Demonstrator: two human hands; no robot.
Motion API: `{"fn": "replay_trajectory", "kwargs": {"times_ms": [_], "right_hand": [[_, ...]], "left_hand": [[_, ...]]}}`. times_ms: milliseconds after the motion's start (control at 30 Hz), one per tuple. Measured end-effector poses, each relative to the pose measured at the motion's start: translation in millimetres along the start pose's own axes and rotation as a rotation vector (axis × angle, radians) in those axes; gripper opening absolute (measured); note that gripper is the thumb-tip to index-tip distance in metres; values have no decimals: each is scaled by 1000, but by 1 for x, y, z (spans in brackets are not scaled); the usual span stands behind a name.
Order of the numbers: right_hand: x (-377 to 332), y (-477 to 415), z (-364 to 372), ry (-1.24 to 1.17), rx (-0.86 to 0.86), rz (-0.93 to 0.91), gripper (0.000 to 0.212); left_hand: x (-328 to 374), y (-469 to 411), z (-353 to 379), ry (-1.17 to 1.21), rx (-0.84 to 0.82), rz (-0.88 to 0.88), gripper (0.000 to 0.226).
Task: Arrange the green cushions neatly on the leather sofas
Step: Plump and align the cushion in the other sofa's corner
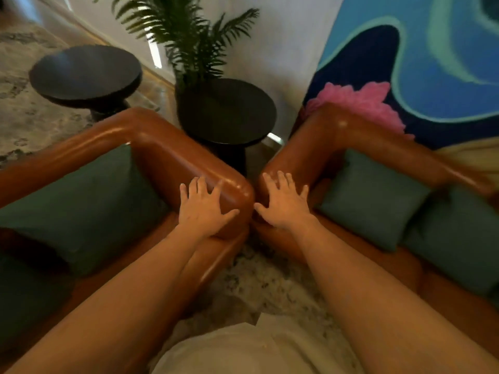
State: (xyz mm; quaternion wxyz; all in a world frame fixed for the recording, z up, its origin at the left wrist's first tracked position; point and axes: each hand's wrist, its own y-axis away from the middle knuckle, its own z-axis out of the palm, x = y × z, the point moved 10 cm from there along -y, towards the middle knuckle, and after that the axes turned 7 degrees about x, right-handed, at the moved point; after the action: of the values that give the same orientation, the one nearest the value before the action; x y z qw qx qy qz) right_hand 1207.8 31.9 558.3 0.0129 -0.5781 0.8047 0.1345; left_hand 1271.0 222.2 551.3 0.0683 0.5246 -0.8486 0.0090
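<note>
Leather: two brown sofas meet at a corner in front of me, the left sofa [172, 155] and the right sofa [318, 136], arm ends nearly touching.
Left hand: my left hand [204, 209] lies flat and spread on the arm end of the left sofa, gripping nothing.
Right hand: my right hand [283, 203] lies flat and spread on the arm end of the right sofa, also empty.
Cushions, left sofa: I count two; a large green cushion [81, 209] leans against the back beside the arm, and a second cushion [24, 295] sits at the lower edge of view, partly cut off.
Cushions, right sofa: I count two; a smaller cushion [372, 198] is tilted against the back, and a neighbouring cushion [456, 238] touches it on the far side.
Step in hand: I judge no cushion is being handled now; both palms rest on leather between reaches.
Next move: I would lift one hand off its arm, take a cushion by its edges and square it upright against the back.
Tables: two round black tables, one [86, 74] by the left sofa, one [226, 112] between the sofas.
Plant: one fern [186, 36] behind the middle table.
</note>
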Motion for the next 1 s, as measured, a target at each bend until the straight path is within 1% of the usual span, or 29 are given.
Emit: {"fn": "replay_trajectory", "kwargs": {"times_ms": [100,167,300,433,467,500,633,767,933,1000], "right_hand": [[95,42,-22,-19,48,139,89],[137,59,-32,-29,68,207,89],[216,85,-54,-43,145,332,90],[287,95,-65,-60,162,462,91],[314,95,-67,-77,159,511,91],[321,96,-66,-84,161,528,91],[387,84,-61,-100,148,633,92],[454,61,-59,-132,133,752,92],[506,44,-61,-184,124,857,92],[521,38,-61,-211,125,870,91]], "left_hand": [[100,-1,-3,27,31,126,95],[145,-3,-3,18,29,195,95],[226,-13,1,23,20,337,95],[287,-36,2,39,32,431,94],[312,-50,6,47,26,464,94],[314,-54,7,46,22,468,94],[365,-102,23,49,-2,535,96],[421,-169,45,22,-55,581,99],[478,-220,55,-35,-104,655,101],[496,-236,58,-53,-111,667,101]]}}
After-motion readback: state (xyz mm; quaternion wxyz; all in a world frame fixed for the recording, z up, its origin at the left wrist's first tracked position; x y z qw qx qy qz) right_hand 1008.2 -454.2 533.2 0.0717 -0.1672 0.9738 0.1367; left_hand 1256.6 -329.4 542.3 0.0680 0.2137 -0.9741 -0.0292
